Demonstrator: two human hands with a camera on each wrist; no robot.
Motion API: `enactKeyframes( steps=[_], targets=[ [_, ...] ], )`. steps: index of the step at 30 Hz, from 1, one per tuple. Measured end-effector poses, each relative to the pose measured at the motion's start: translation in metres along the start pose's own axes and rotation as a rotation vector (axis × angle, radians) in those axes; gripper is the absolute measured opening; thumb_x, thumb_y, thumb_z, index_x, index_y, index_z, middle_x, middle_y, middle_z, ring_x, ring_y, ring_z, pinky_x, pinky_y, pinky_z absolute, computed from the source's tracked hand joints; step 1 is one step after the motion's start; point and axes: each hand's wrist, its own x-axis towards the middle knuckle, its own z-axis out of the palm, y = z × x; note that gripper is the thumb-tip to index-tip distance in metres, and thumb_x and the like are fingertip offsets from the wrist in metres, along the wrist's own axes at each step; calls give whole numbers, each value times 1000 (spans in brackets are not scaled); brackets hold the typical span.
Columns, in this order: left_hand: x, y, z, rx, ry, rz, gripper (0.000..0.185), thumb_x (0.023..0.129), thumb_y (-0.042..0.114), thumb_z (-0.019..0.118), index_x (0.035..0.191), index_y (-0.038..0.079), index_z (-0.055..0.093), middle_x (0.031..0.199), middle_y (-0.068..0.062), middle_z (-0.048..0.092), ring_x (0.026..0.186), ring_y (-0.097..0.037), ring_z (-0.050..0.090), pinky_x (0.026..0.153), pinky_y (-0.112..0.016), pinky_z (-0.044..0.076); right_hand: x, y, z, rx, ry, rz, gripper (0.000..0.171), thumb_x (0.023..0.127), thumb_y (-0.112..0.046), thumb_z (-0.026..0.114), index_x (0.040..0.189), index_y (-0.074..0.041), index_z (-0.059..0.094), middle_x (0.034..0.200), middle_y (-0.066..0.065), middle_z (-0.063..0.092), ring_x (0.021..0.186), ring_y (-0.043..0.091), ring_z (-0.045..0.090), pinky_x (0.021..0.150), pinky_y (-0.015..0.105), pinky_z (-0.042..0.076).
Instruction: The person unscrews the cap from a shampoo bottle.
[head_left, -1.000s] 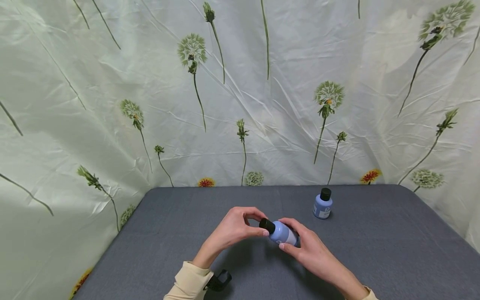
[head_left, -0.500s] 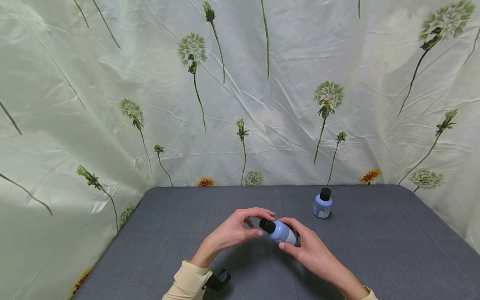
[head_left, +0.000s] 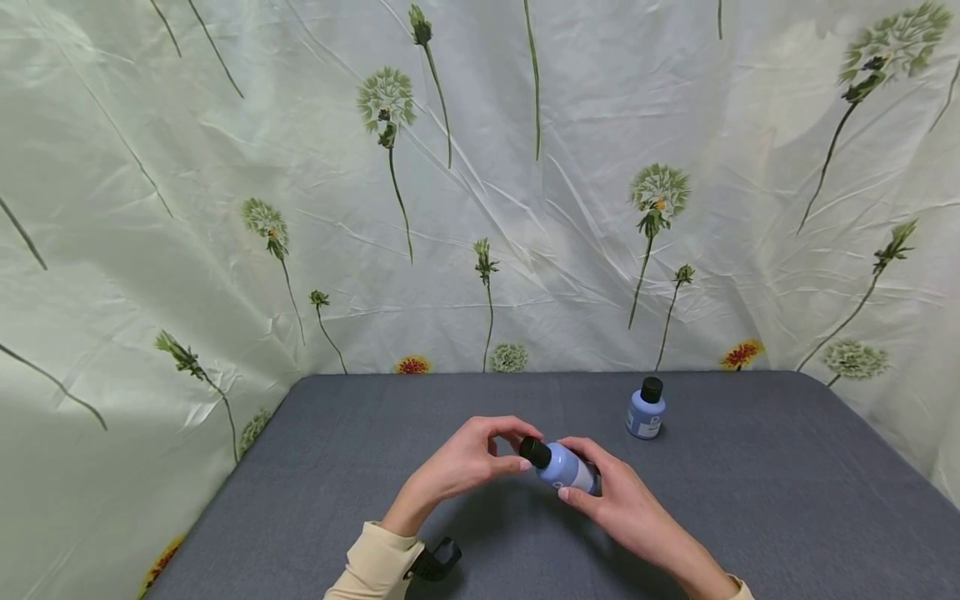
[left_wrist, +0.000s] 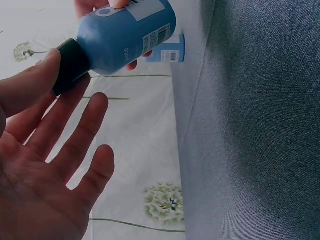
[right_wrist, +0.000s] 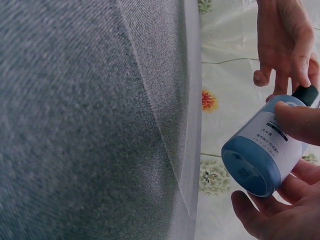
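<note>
My right hand [head_left: 628, 510] holds a small blue bottle [head_left: 564, 468] tilted above the table, with its black cap [head_left: 536, 452] pointing up and left. White label patches with printed text show on its side in the right wrist view. At the cap, my left hand [head_left: 467, 455] pinches with thumb and fingertips. The left wrist view shows the thumb [left_wrist: 37, 75] pressed on one side of the cap and fingers behind it, while the other fingers spread loose. A second blue bottle [head_left: 646, 415] with a black cap stands upright farther back on the right.
The table [head_left: 360, 450] has a dark grey-blue cloth surface. Behind it and along the left hangs a pale curtain [head_left: 562, 275] with dandelion prints. A black band with a loop [head_left: 438, 560] sits at my left wrist, by the cream sleeve [head_left: 380, 554].
Half a second ago my left fingers were spread off the cap; they have closed back onto it. The right hand and its bottle stay almost still, and the standing bottle has not moved.
</note>
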Motion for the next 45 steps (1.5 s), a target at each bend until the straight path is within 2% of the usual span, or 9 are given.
enactKeyframes(
  steps=[10,16,22,25,29,31,34,39,45],
  targets=[
    [1,-2,3,6,69,-89,22,82,33,81,101,27,74,85,7,67,76,-14,58,58,-28,43,-1,-3,1,-15,18,25,51,84,-13,79,129,-19,56,122,2,61,105,21,56,90,50,43],
    [2,-2,2,1,48,-93,26,83,32,80,107,24,72,90,8,67,80,-12,59,60,-28,44,0,-3,1,-11,20,28,50,84,-13,78,129,-19,56,123,3,61,106,21,56,91,51,44],
    [-2,-3,-1,-28,-34,-16,43,87,21,78,127,27,63,118,13,62,98,-11,59,71,-30,49,0,-1,2,0,14,27,51,85,-14,78,131,-19,56,123,2,61,105,20,55,90,49,43],
    [-2,-4,-2,-69,-60,53,43,90,12,73,130,24,63,129,12,59,111,-12,56,79,-33,49,0,-1,2,-5,7,27,51,85,-16,78,131,-19,55,123,2,60,104,21,55,89,49,43],
    [0,-5,-2,-102,-82,115,38,92,1,66,126,18,66,133,9,58,121,-12,52,81,-35,47,0,-2,0,-11,3,23,51,86,-17,78,131,-20,55,123,2,60,104,21,55,89,49,44],
    [-1,-1,-3,-110,-84,118,37,92,-3,63,124,15,67,129,6,61,118,-12,54,81,-35,47,-1,-2,0,-11,3,15,50,86,-17,77,131,-21,55,122,2,60,104,21,56,89,48,44],
    [0,-2,-3,-96,-73,102,37,92,-2,63,123,17,67,122,6,64,110,-12,57,80,-35,46,-1,-2,0,-7,4,8,50,86,-16,77,130,-21,55,122,1,61,104,20,56,88,47,44],
    [1,-6,-1,-51,-30,69,32,94,12,67,122,26,67,116,13,65,100,-12,59,77,-33,47,0,-3,0,-5,8,13,51,86,-16,77,131,-21,55,123,2,60,105,20,55,90,48,44],
    [1,-6,0,-24,22,17,27,90,23,74,117,22,69,104,12,66,93,-11,60,72,-31,45,-1,-3,1,-7,13,12,51,86,-15,77,131,-20,55,123,2,60,106,20,56,90,49,44]
  ],
)
